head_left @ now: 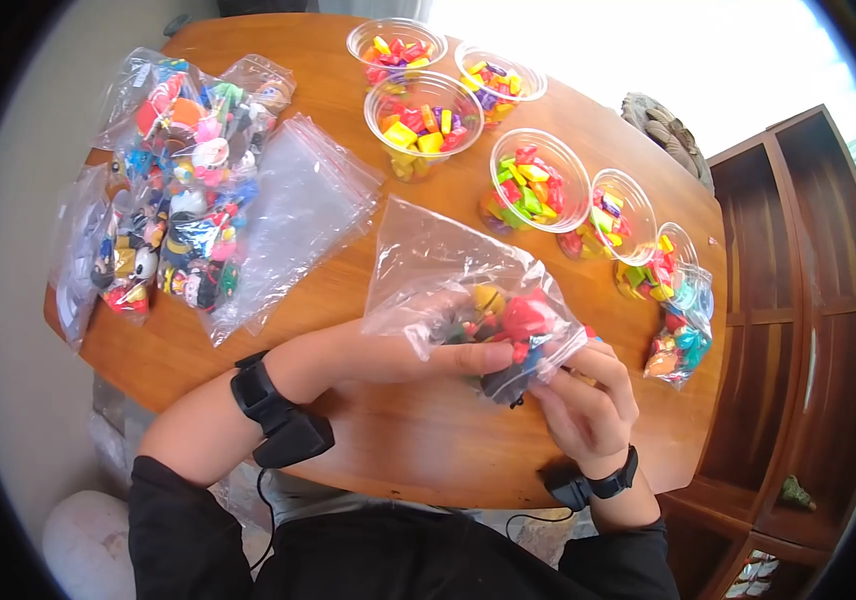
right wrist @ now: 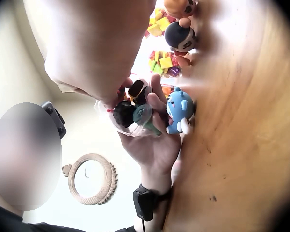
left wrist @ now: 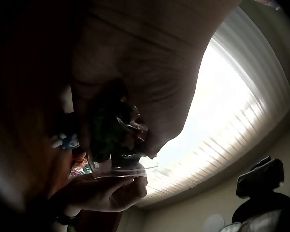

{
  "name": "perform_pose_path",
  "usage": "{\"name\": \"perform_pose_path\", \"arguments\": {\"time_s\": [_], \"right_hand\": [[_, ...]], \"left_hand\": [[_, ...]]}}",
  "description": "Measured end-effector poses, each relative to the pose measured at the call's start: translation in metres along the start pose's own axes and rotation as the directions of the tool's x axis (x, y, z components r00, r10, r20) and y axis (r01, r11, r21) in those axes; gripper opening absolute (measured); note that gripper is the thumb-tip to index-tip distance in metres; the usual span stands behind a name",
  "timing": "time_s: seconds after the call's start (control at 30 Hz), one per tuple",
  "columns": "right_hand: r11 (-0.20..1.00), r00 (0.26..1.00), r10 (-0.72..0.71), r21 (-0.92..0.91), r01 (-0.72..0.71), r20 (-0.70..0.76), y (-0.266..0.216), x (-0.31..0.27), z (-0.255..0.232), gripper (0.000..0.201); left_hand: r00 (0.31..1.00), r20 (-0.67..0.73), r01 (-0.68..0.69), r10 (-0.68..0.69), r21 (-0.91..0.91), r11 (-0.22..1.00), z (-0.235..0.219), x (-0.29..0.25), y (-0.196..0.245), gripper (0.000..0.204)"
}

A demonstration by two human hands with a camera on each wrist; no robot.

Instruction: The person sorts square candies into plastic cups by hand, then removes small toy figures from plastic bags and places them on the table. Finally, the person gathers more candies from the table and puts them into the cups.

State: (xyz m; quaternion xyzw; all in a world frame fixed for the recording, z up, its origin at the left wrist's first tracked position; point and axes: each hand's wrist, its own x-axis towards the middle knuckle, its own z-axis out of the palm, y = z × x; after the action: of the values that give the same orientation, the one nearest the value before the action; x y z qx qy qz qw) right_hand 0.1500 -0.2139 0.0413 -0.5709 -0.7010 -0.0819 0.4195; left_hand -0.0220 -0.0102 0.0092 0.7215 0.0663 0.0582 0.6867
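Far left there's a fat bag of toys (head_left: 123, 95) with a stack of flat zip bags (head_left: 298, 205) beside it, probably parked there so they're within reach but not under the arms.

Next is the left hand (head_left: 438, 357), which has hold of the clear bag (head_left: 438, 250) with toys in it, held up over the near side of the table (head_left: 398, 450). The thumb lies across the plastic and the fingers curve behind the toys, not opened wide. I'd guess that's to carry the weight and keep stuff from rolling around.

Past the bag's middle are 6 clear cups (head_left: 424, 73) of colorful pieces, set farther back, maybe so elbows don't knock them. By the hands, a blue bear toy (right wrist: 180, 108) sits on the wood.

The right hand (head_left: 593, 405) pinches the bag's other end, fingers well bent, nearly closed, likely steadying it. Far right, 1 smaller toy bag (head_left: 703, 300) lies by the last cup.
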Motion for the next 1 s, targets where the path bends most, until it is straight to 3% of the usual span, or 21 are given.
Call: {"name": "perform_pose_path", "arguments": {"time_s": [0.07,0.13,0.27,0.33,0.37,0.43,0.47,0.5,0.57,0.63,0.67,0.77,0.9,1.0], "right_hand": [[1.000,1.000,-0.008,0.012,0.008,0.010,-0.001,0.003,0.002,0.047],[0.998,0.993,0.033,-0.054,-0.027,0.111,-0.005,0.009,-0.001,0.038],[0.999,0.981,0.001,-0.050,0.008,0.192,-0.003,0.009,-0.003,0.039],[0.988,0.988,0.151,-0.008,-0.151,0.034,0.001,0.001,0.000,0.049],[0.980,0.982,0.190,-0.066,-0.188,0.019,0.002,0.002,0.000,0.056],[0.952,0.953,0.302,-0.045,-0.301,0.012,0.008,0.009,0.006,0.055],[0.953,0.954,0.299,-0.042,-0.299,0.012,0.007,0.008,0.010,0.055],[0.904,0.899,0.427,-0.011,-0.428,0.100,0.006,0.007,0.013,0.054],[0.836,0.822,0.537,0.010,-0.548,0.190,0.008,0.007,0.015,0.053],[0.937,0.887,0.337,-0.209,-0.282,0.316,0.016,0.007,0.011,0.054],[0.943,0.900,0.311,-0.216,-0.253,0.305,0.015,0.008,0.012,0.051],[0.931,0.861,0.360,-0.189,-0.311,0.358,0.014,0.009,0.008,0.051],[0.918,0.875,0.375,-0.253,-0.305,0.306,0.009,0.016,0.003,0.050],[0.880,0.826,0.464,-0.271,-0.390,0.320,0.011,0.014,-0.006,0.051]], "left_hand": [[0.997,-0.047,0.055,-0.059,-0.091,0.994,0.003,-0.004,-0.005,0.074],[0.999,-0.023,0.031,-0.042,-0.351,0.936,0.004,-0.003,0.002,0.074],[0.994,-0.032,0.080,-0.103,-0.418,0.905,0.001,-0.005,0.018,0.070],[0.993,0.051,0.113,-0.104,-0.637,0.762,0.002,-0.002,0.005,0.067],[0.993,0.051,0.113,-0.105,-0.638,0.762,0.000,-0.001,0.002,0.067],[0.993,0.119,0.096,-0.002,-0.789,0.607,-0.003,0.004,0.002,0.091],[0.999,0.054,0.039,0.006,-0.792,0.609,-0.001,0.006,0.001,0.086],[0.999,0.050,0.037,0.005,-0.790,0.611,-0.002,0.006,0.002,0.086],[1.000,-0.006,0.007,-0.018,-0.784,0.620,-0.004,0.005,0.003,0.082],[1.000,-0.011,0.001,-0.015,-0.782,0.623,-0.004,0.006,0.001,0.079],[1.000,-0.015,-0.004,-0.012,-0.782,0.624,-0.003,0.007,0.000,0.077],[0.999,-0.045,-0.016,-0.028,-0.760,0.650,-0.002,0.006,0.003,0.074],[0.999,-0.026,-0.010,-0.018,-0.792,0.610,-0.004,0.008,-0.001,0.072],[0.999,-0.028,-0.007,-0.027,-0.814,0.580,-0.007,0.010,0.002,0.069]]}}
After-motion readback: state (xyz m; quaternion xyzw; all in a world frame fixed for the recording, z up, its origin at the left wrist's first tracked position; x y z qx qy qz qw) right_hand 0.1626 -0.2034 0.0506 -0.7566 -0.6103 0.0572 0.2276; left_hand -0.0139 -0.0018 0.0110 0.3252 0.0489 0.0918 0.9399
